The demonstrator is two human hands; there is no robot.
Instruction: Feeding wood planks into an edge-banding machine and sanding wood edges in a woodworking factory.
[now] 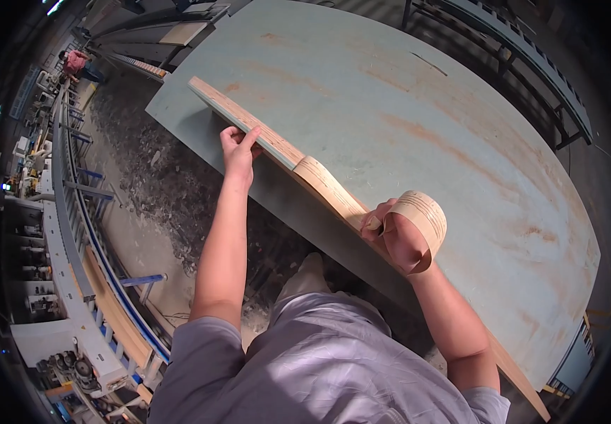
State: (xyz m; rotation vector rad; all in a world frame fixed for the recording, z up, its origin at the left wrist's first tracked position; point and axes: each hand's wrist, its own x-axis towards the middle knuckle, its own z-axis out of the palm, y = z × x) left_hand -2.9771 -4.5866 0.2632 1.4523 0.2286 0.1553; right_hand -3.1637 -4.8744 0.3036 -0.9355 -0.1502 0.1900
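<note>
A long, narrow wooden board (277,141) lies slantwise along the near edge of a large grey-green table (461,127). Near its far left end, my left hand (238,152) grips it, thumb over the top and fingers at the near side. A wood-coloured strip (326,187) runs along the board's upper face and leads to a roll of wood-grain edge banding (424,215). My right hand (397,237) is inside the roll, its fingers closed round the strip at the board. The roll hides part of that hand. Beyond my right forearm the board continues toward the lower right.
A roller conveyor (72,191) and machinery (44,297) line the left side. Another dark rack (510,56) stands beyond the table at the far right. Debris (157,184) covers the floor left of the table. A person in red (75,63) is far off at the upper left.
</note>
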